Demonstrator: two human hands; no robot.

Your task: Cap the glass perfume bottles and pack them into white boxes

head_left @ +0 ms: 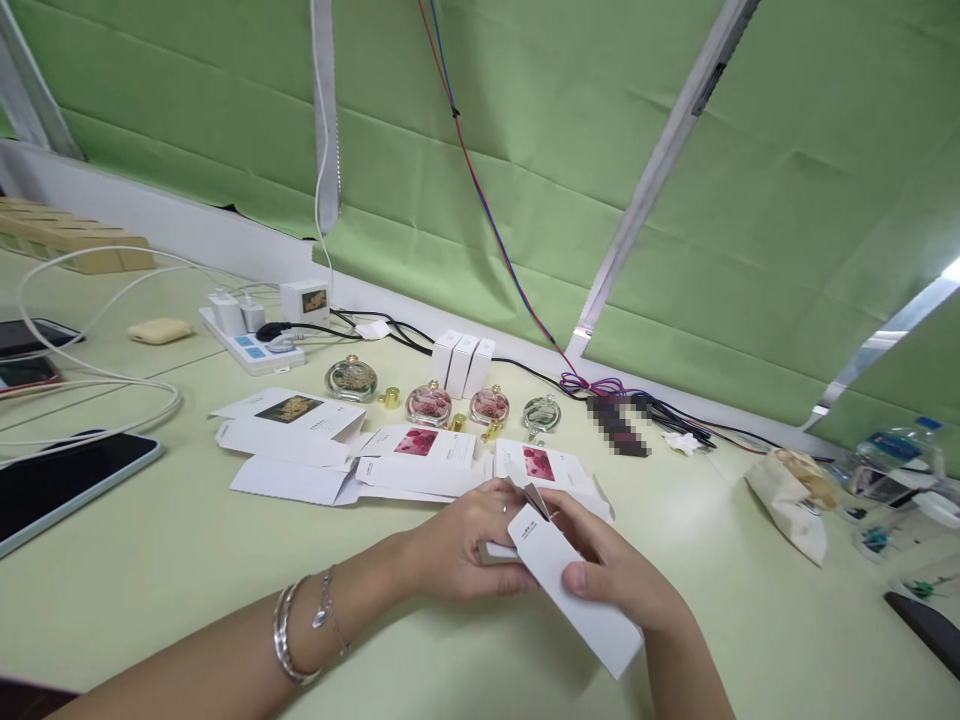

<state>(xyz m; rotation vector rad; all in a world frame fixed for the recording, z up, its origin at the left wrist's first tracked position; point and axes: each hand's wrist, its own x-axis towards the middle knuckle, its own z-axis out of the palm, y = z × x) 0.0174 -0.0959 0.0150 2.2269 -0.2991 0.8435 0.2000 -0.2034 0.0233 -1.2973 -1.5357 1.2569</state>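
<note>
- Carton (576,595): held by fingers of your left hand (474,540) and right hand (613,562).
- Excess grip pressure could crease or crush it.
- Uneven twisting could tear it.

Count from my remote station, clock face centred on the head view:

- Hands: 2, left hand (472,545) at 6, right hand (619,575) at 5.
- Held carton (574,590): 1, at 5.
- Opened flat cartons (416,442): 3, from 8 round to 5.
- Glass bottles (428,405): 4, in a row from 9 round to 4; I log 2 as pink.
- Gold caps (390,398): at least 3 by my eye; small, tally uncertain.
- Upright plain boxes (459,368): 3, at centre.
- Upright picture box (300,303): 1, between 9 and 10.
- Power strip (247,350): 1, at 9, bearing 2 white adapters (226,312).
- Water bottle (904,447): 1, at 3.
</note>
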